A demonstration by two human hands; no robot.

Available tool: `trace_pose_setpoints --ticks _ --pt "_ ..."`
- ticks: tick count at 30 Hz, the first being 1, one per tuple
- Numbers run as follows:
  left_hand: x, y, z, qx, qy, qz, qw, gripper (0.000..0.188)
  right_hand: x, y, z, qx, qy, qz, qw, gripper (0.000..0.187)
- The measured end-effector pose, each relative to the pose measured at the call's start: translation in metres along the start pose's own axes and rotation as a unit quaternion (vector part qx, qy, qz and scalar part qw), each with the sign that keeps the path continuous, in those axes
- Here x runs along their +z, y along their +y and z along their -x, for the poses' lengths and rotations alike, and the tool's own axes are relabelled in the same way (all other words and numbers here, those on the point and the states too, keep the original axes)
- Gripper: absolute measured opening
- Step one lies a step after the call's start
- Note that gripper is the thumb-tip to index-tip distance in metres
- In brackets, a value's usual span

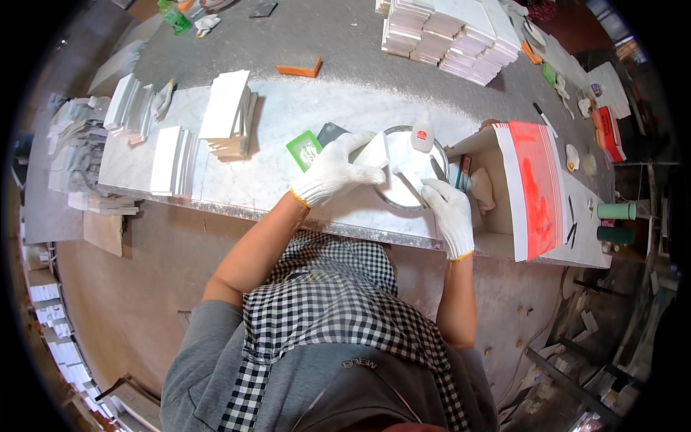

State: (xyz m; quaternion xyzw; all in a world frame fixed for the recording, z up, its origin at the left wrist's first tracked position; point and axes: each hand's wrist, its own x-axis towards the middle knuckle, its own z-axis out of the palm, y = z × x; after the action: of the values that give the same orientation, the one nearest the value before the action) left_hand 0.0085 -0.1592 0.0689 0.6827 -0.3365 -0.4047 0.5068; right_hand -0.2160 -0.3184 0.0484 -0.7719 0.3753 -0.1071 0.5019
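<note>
Landmark: round metal bowl (403,194) on the marble counter (237,180), holding white paste.
Left hand (335,173): gloved, fingers closed on a white tile (376,151) at the bowl's left rim.
Right hand (448,209): gloved, gripping a scraper (412,181) over the paste.
Bottle (422,135): small, white, at the bowl's far rim.
Box (504,187): open, right of the bowl, holding small tools.
Risk: a tilted tile could probably drip paste onto the counter.

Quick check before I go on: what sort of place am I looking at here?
Probably a tile or stone workshop. Stacks of white rectangular tiles sit on a long grey marble-topped workbench, and the white-gloved left hand holds a white tile piece over a round metal tray.
</note>
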Motion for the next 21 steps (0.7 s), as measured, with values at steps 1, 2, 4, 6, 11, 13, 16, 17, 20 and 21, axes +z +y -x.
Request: trace_pose_setpoints --ticks 1,2,4,6,11,13,16,17,20,21 --pt "0.000 0.004 0.000 -0.004 -0.010 -0.003 1.000 0.099 0.000 0.007 0.000 -0.006 0.011 -0.031 0.999 0.031" --pt "0.000 0.003 -0.002 0.000 -0.011 -0.022 1.000 0.099 -0.001 0.005 0.003 -0.003 0.018 -0.063 0.998 0.031" --pt "0.000 -0.001 -0.008 0.009 -0.014 -0.059 0.998 0.097 -0.003 -0.004 0.009 0.005 0.033 -0.128 0.991 0.031" --pt "0.001 -0.010 -0.014 0.030 -0.020 -0.077 0.996 0.095 -0.005 -0.014 0.013 -0.008 0.035 -0.140 0.989 0.030" --pt "0.005 -0.012 -0.023 0.055 -0.036 -0.073 0.995 0.091 -0.010 -0.031 0.016 -0.035 0.030 -0.122 0.991 0.029" --pt "0.005 -0.016 -0.026 0.066 -0.046 -0.054 0.995 0.092 -0.010 -0.028 0.014 -0.046 0.037 -0.113 0.992 0.028" --pt "0.007 -0.008 -0.025 0.046 -0.056 -0.029 0.997 0.091 -0.009 -0.030 0.012 -0.049 0.041 -0.107 0.992 0.027" --pt "0.006 -0.008 -0.025 0.041 -0.055 -0.028 0.997 0.091 -0.009 -0.031 0.012 -0.053 0.041 -0.103 0.992 0.027" --pt "0.006 -0.013 -0.026 0.034 -0.055 -0.024 0.998 0.091 -0.008 -0.037 0.012 -0.064 0.041 -0.092 0.993 0.026" --pt "0.006 -0.014 -0.026 0.037 -0.055 -0.024 0.997 0.092 -0.008 -0.040 0.012 -0.066 0.041 -0.090 0.993 0.025"
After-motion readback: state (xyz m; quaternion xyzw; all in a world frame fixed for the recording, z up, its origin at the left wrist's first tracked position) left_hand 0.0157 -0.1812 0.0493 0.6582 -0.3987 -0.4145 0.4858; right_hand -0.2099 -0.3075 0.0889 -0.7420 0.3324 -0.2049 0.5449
